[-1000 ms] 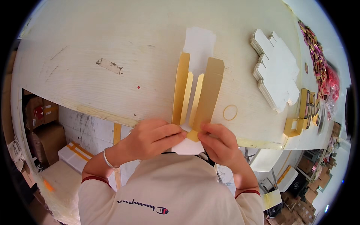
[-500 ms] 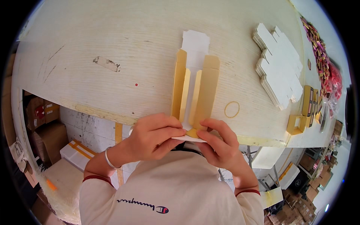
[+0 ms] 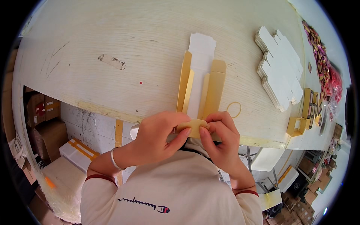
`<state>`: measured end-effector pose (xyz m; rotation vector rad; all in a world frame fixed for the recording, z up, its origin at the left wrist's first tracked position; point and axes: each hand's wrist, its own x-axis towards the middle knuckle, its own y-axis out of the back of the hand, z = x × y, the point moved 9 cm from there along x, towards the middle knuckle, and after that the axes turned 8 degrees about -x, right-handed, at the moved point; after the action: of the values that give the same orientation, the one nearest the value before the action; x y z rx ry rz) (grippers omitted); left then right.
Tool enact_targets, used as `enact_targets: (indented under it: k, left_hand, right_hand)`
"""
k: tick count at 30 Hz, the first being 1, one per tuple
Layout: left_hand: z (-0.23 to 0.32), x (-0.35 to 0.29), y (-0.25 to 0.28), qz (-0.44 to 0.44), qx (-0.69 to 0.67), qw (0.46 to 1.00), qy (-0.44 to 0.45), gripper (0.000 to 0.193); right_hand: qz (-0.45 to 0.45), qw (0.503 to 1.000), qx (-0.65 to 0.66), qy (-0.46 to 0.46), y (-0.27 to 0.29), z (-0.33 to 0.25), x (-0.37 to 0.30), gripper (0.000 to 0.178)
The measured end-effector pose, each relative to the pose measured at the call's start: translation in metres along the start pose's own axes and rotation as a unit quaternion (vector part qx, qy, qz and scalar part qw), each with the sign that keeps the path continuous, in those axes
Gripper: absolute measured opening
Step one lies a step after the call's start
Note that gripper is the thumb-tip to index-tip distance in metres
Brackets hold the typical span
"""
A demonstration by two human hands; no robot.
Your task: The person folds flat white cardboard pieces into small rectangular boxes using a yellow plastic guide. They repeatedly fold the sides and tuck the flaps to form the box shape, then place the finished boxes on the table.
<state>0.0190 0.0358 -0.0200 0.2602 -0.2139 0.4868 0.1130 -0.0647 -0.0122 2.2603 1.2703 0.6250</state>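
At the far left, brown cardboard boxes (image 3: 41, 123) are seen on the floor below the pale wooden table (image 3: 112, 41), whose top is marked by a torn patch of tape (image 3: 111, 62). The left hand (image 3: 159, 137), with a thin bracelet (image 3: 113, 159) worn at the wrist, is closed on the near end of a flat gold and white carton blank (image 3: 200, 86), its thumb pressed against the small gold tab there. The blank is laid lengthwise away from the person over the table's near edge: two long gold side flaps are raised at either side of a white centre strip, and a white end panel is spread flat at the far end. The same near tab is pinched by the right hand (image 3: 221, 138). A rubber band (image 3: 234, 109) is seen just right of the blank, and further right a stack of white flat blanks (image 3: 281, 67) and small gold boxes (image 3: 305, 112).
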Motion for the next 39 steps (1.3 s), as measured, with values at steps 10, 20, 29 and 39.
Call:
enact_targets:
  k: [10, 20, 29, 39]
  left_hand:
    - [0.016, -0.002, -0.006, -0.075, 0.155, 0.974, -0.144, 0.033]
    - [0.020, 0.004, -0.012, -0.126, 0.243, 0.952, -0.140, 0.027]
    - [0.027, -0.007, -0.009, -0.094, 0.233, 0.936, -0.246, 0.024]
    - [0.026, -0.012, -0.012, -0.085, 0.239, 0.925, -0.283, 0.023]
  right_hand:
    - [-0.030, 0.999, 0.006, -0.037, -0.006, 0.004, 0.002, 0.017]
    - [0.000, 0.980, -0.135, 0.145, -0.006, -0.013, -0.017, 0.033]
    - [0.007, 0.965, -0.184, 0.189, -0.007, -0.017, -0.016, 0.034]
    - [0.046, 0.980, -0.088, 0.173, 0.002, -0.006, -0.021, 0.034]
